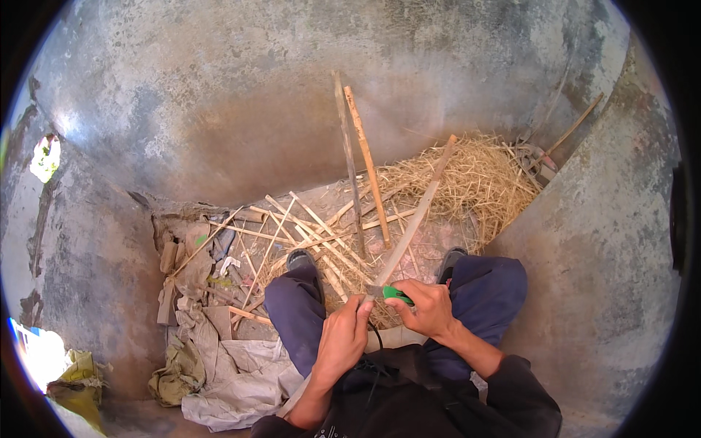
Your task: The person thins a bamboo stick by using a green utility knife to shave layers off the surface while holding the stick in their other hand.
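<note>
A long, flat strip of pale wood, perhaps bamboo (416, 225), slants away from me between my knees, its far end over the straw. My left hand (342, 334) is closed on the near end of this strip, thumb along it. In my right hand (428, 309) is a knife with a green handle (395, 294), the fingers wrapped round it. Its short blade (374, 290) lies across the strip just ahead of my left thumb; whether it bites into the wood is too small to tell.
Two poles, one dark (347, 153) and one light (367, 164), lean on the wall (255, 95). Straw (475, 186) is heaped at the far right. Thin split sticks (321, 237) lie crossed past my feet. Pale sacks (234, 372) and rubble (175, 263) are at left.
</note>
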### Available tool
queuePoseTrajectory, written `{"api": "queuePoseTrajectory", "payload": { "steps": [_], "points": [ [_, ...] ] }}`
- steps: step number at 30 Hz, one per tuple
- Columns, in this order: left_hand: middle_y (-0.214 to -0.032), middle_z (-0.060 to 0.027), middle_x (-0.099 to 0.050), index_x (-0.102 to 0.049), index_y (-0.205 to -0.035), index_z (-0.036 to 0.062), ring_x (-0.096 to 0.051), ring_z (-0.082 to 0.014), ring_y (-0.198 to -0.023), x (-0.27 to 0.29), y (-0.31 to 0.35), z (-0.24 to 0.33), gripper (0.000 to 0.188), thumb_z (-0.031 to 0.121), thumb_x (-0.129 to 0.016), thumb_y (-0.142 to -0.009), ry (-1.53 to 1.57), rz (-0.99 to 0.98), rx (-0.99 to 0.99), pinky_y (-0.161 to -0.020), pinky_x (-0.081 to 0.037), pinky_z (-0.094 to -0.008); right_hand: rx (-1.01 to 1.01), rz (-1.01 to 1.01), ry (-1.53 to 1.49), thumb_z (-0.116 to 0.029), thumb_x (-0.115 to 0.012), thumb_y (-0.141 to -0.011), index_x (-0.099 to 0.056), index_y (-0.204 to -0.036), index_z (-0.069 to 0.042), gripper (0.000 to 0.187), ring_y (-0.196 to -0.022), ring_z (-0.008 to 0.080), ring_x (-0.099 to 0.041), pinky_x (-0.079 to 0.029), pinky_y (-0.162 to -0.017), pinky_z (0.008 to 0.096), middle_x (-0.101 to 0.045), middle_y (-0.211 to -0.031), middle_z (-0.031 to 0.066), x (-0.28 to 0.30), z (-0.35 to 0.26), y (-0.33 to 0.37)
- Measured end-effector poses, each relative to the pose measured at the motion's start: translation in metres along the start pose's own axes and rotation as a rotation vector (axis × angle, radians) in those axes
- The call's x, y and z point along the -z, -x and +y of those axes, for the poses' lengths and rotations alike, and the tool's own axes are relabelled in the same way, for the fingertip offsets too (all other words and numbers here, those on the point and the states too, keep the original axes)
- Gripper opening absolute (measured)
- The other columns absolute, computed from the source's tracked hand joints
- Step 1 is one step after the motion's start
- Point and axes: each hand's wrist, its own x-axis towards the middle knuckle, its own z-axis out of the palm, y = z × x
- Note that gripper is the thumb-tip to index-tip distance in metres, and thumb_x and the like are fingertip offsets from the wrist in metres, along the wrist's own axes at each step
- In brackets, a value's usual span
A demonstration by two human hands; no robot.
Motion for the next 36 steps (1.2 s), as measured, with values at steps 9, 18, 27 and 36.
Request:
{"api": "queuePoseTrajectory", "payload": {
  "steps": [9,18,27,36],
  "points": [
    [-0.086,-0.0314,-0.069,-0.065,-0.119,-0.0053,-0.07,-0.0548,-0.087,0.005,-0.001,0.008,0.032,0.026,-0.066,-0.112,-0.021,0.001,-0.004,-0.074,-0.052,-0.0561,0.019,0.014,-0.007,-0.036,-0.079,-0.103,-0.076,-0.106,-0.005,0.032,-0.072,0.0323,-0.078,-0.059,-0.06,0.0398,-0.079,-0.092,0.0106,-0.003,-0.008,0.001],
    [-0.08,-0.0281,-0.064,-0.064,-0.111,-0.0032,-0.064,-0.0494,-0.077,-0.002,-0.003,0.0,0.028,0.024,-0.065,-0.113,0.015,0.031,-0.027,-0.069,-0.049,-0.0528,0.093,0.034,0.087,-0.038,-0.078,-0.103,-0.078,-0.103,-0.005,0.032,-0.07,0.0314,-0.077,-0.058,-0.06,0.039,-0.078,-0.087,0.0099,0.001,-0.006,-0.003],
    [-0.078,-0.022,-0.064,-0.069,-0.113,-0.0014,-0.063,-0.0395,-0.071,0.006,0.025,-0.012,0.029,0.025,-0.057,-0.117,0.028,-0.062,0.054,-0.068,-0.048,-0.0476,-0.296,0.298,0.16,-0.03,-0.073,-0.107,-0.08,-0.11,-0.006,0.026,-0.069,0.0337,-0.074,-0.054,-0.061,0.0421,-0.077,-0.086,0.0139,0.066,0.067,-0.038],
    [-0.075,-0.0202,-0.06,-0.068,-0.116,-0.0003,-0.063,-0.0418,-0.071,0.007,0.004,-0.007,0.034,0.027,-0.048,-0.121,0.075,-0.073,0.002,-0.07,-0.05,-0.0483,0.032,0.079,0.043,-0.035,-0.079,-0.102,-0.077,-0.105,-0.007,0.028,-0.071,0.0298,-0.076,-0.058,-0.061,0.0391,-0.078,-0.089,0.0101,0.018,0.022,-0.01]
  ]
}}
